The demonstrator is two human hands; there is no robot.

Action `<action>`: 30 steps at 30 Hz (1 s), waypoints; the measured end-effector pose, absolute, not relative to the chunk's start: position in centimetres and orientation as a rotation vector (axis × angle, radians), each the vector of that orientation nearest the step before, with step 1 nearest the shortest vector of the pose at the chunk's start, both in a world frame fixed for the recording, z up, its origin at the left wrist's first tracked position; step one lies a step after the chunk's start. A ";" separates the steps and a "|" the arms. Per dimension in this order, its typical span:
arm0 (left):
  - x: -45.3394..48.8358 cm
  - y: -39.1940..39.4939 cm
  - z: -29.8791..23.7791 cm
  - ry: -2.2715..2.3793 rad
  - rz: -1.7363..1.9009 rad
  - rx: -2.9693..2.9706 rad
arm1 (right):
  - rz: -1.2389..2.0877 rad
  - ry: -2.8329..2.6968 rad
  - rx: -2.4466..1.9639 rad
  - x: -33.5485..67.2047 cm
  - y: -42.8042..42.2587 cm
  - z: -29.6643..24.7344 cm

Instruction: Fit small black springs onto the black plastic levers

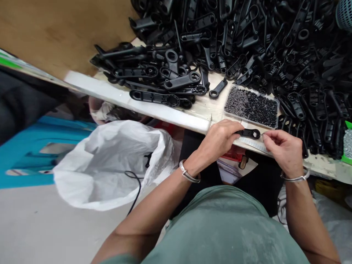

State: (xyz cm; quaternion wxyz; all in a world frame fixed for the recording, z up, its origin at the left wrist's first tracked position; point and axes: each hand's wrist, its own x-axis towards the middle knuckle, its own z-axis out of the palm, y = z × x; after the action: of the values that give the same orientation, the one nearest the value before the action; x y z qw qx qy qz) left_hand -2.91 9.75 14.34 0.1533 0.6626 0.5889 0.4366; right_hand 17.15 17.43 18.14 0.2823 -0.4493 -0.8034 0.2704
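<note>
My left hand (218, 141) is closed on one end of a black plastic part (249, 133), with its ringed end pointing right. At that ringed end is my right hand (284, 148), its thumb and fingers pinched together. A tiny thin piece seems to stick out of the pinch toward the ring, too small to name. Just beyond the held part sits a clear box (229, 112) full of tiny black and grey pieces. A loose black ring-ended part (218, 89) lies left of the box.
A large heap of black plastic parts (214, 33) covers the back of the bench. An open white sack (90, 161) stands below the bench edge (176, 115) on the left. At far right is a green tray (348, 158) of small silvery pieces; a blue basket (344, 14) stands behind.
</note>
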 end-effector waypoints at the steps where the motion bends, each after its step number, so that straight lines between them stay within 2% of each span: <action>1: -2.8 9.7 14.2 1.691 1.271 1.888 | 0.685 -2.183 -1.188 17.3 17.4 17.9; 17: -1.9 9.2 13.5 1.616 1.412 1.858 | 0.180 -2.490 -1.030 16.3 16.8 17.4; 23: -2.0 9.1 13.5 1.622 1.421 1.906 | 0.132 -2.460 -1.070 16.4 17.2 18.2; 30: -2.0 9.5 14.2 1.671 1.337 2.055 | 0.292 -2.333 -1.234 17.7 17.3 18.0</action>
State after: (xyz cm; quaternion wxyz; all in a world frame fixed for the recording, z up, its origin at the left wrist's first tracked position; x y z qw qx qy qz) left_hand -1.95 9.48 14.22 0.0870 0.6900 0.5610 0.4490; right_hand 17.70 17.34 17.96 0.2407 -0.4512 -0.8527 0.1068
